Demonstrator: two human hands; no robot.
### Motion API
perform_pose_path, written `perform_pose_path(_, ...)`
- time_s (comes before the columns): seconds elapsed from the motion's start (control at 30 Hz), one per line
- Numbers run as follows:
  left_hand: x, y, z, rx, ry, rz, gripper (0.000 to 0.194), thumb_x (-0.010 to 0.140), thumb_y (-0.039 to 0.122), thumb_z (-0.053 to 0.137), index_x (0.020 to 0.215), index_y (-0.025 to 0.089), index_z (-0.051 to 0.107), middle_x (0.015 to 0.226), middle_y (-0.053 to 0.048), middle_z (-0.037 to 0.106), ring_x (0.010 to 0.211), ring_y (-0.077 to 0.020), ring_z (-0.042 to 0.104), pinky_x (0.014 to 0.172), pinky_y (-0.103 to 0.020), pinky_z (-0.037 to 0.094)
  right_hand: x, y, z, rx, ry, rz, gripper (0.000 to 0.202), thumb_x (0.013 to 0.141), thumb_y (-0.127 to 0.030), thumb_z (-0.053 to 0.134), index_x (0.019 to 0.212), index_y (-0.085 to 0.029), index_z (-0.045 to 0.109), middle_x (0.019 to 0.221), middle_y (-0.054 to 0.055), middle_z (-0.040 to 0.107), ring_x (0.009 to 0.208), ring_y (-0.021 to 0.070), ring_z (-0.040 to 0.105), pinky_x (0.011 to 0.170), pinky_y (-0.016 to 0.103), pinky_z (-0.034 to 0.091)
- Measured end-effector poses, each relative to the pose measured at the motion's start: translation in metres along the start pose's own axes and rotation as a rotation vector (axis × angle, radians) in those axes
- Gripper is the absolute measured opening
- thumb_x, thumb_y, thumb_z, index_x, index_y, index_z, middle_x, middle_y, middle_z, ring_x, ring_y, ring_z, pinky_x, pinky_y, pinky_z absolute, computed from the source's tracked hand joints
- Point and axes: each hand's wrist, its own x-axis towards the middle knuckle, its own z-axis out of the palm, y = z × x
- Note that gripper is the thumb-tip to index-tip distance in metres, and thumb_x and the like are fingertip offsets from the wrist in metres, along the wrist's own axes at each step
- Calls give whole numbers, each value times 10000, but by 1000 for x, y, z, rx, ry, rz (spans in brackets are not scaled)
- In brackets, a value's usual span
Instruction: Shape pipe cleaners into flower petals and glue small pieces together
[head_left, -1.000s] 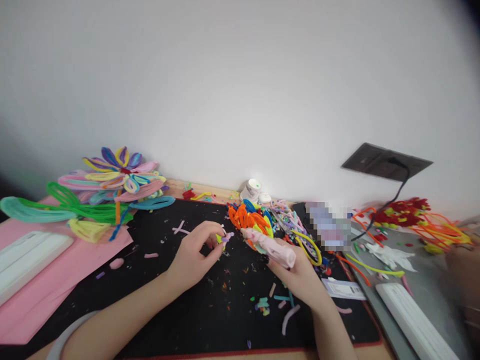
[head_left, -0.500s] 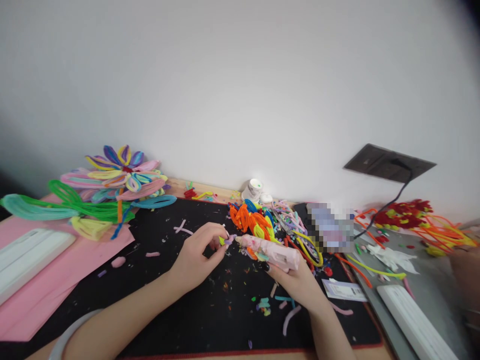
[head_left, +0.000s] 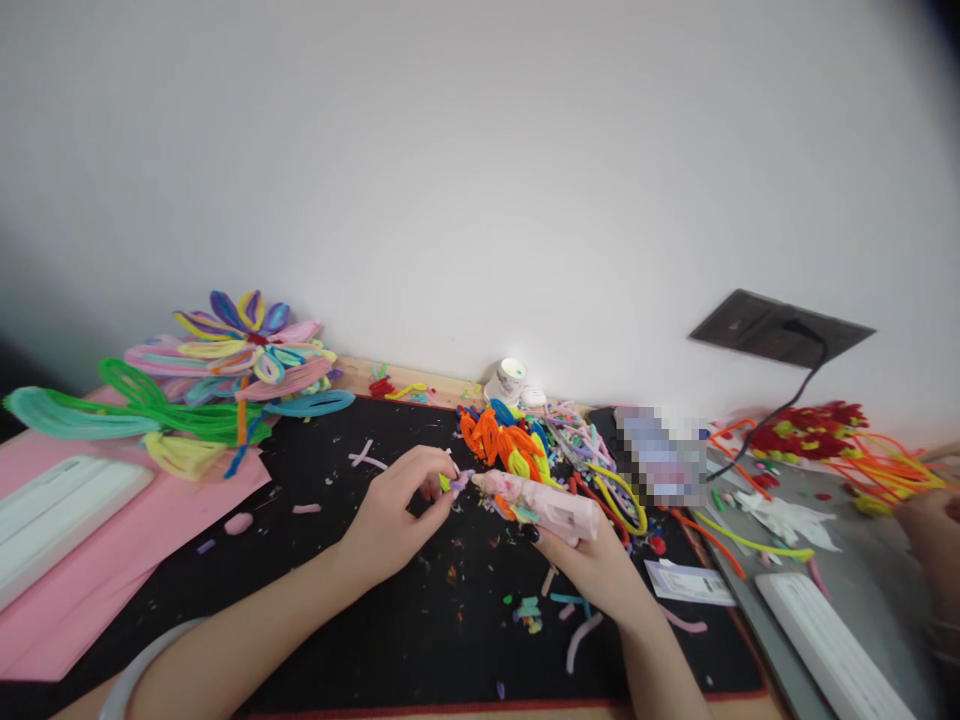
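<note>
My left hand (head_left: 405,510) pinches a small purple and yellow fuzzy piece (head_left: 456,482) over the black mat (head_left: 337,640). In my right hand (head_left: 592,560) is a pale pink glue gun (head_left: 551,508), its nozzle pointing left at the small piece, close to it or touching; which one is too small to tell. Just behind the gun lie orange fuzzy loops (head_left: 499,440), with yellow and blue ones among them. Scraps of fuzzy stem (head_left: 529,606) are scattered on the mat below the gun.
Left, a multicoloured fuzzy flower (head_left: 255,345) and a white box (head_left: 67,515) rest by pink paper (head_left: 187,510). A white cup (head_left: 511,375) stands by the wall. A phone (head_left: 660,455) lies right of centre. Another person's hand (head_left: 930,530) is at far right.
The other person's hand at the far right has shifted slightly left. My two hands, the small piece and the glue gun look almost unmoved.
</note>
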Motion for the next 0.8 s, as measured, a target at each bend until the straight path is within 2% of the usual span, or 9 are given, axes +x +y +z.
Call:
perform_pose_path(0.17, 0, 0, 0, -11, 2, -3, 148, 905, 73, 562, 944, 208, 609, 945, -35, 687, 626, -103, 607, 602, -221, 541, 0, -2, 1, -2, 7, 18, 306, 902, -231, 661, 1178, -221, 791, 1058, 70, 806, 917, 257, 748, 871, 363, 616)
perform_pose_path(0.3, 0, -1, 0, -26, 0, -14, 143, 904, 75, 568, 943, 206, 611, 945, -35, 681, 630, -103, 612, 598, -217, 544, -2, 0, 1, -38, 12, 58, 221, 866, -236, 667, 1037, -216, 807, 936, 60, 793, 837, 251, 729, 833, 358, 619)
perform_pose_path(0.43, 0, -1, 0, -28, -4, -28, 147, 897, 70, 571, 939, 204, 614, 945, -32, 679, 639, -103, 619, 597, -212, 544, -2, 0, 2, -63, 44, 85, 133, 827, -265, 678, 883, -206, 784, 823, 58, 764, 839, 273, 726, 772, 348, 623)
perform_pose_path(0.53, 0, -2, 0, -28, -2, -23, 160, 894, 62, 572, 949, 205, 616, 951, -30, 678, 641, -100, 617, 603, -211, 540, -1, -2, 2, -59, 42, 96, 132, 816, -283, 677, 865, -206, 772, 798, 59, 754, 790, 271, 723, 751, 358, 625)
perform_pose_path(0.67, -1, -1, 0, -16, -10, -16, 169, 891, 57, 568, 950, 208, 617, 942, -28, 682, 633, -101, 609, 614, -217, 538, -1, -5, 2, -45, 13, 104, 128, 822, -284, 670, 869, -218, 769, 799, 50, 758, 795, 269, 727, 798, 382, 624)
perform_pose_path(0.8, -1, 0, 0, -12, -16, -6, 158, 886, 67, 559, 933, 209, 612, 928, -31, 694, 622, -110, 609, 607, -225, 541, -4, -3, 2, -66, 47, 92, 92, 806, -306, 695, 814, -239, 758, 744, 37, 744, 775, 264, 722, 688, 343, 624)
